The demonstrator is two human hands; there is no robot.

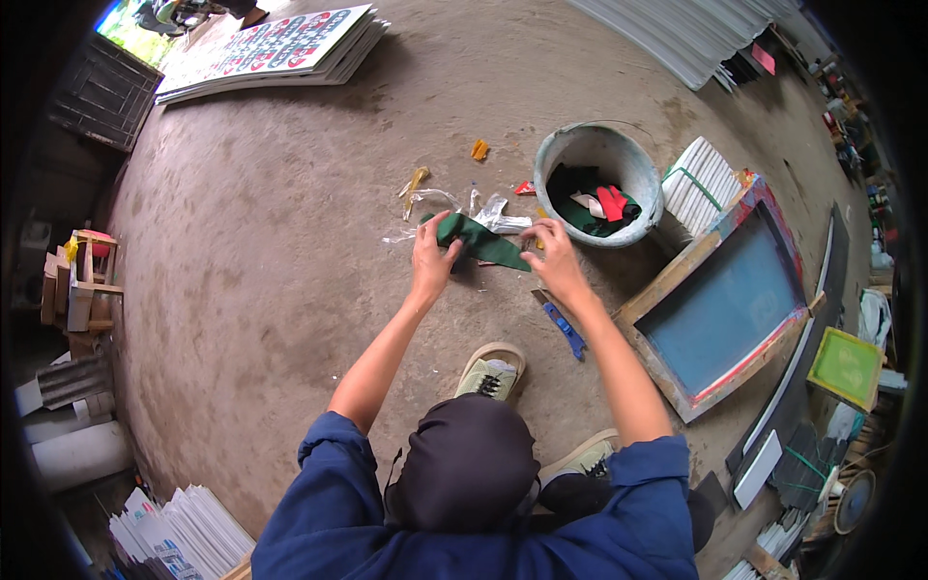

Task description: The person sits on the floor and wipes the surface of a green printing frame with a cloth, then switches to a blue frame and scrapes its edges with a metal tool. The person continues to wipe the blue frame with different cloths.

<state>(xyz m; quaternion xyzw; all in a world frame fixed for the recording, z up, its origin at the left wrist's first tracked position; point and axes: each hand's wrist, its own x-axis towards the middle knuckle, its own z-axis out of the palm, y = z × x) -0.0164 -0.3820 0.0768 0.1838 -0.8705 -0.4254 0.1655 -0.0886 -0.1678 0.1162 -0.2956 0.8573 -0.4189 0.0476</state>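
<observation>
A strip of dark green cloth (490,247) stretches between my hands, low over the concrete floor. My left hand (434,255) is closed around its bunched left end. My right hand (553,256) is at the narrow right end, with thumb and fingers curled in at the cloth's tip. Just beyond the cloth lies crumpled clear plastic (495,215). A blue utility knife (565,330) rests on the floor below my right hand, beside my forearm. Past that hand stands a grey bucket (645,184) with dark, red and pale scraps inside.
A framed printing screen (720,295) leans at the right, against a tied white stack (698,186). Yellow scraps (479,150) lie ahead. Printed sheets (271,50) are piled far left, corrugated sheets (677,34) far right. My shoe (490,375) is close below the cloth.
</observation>
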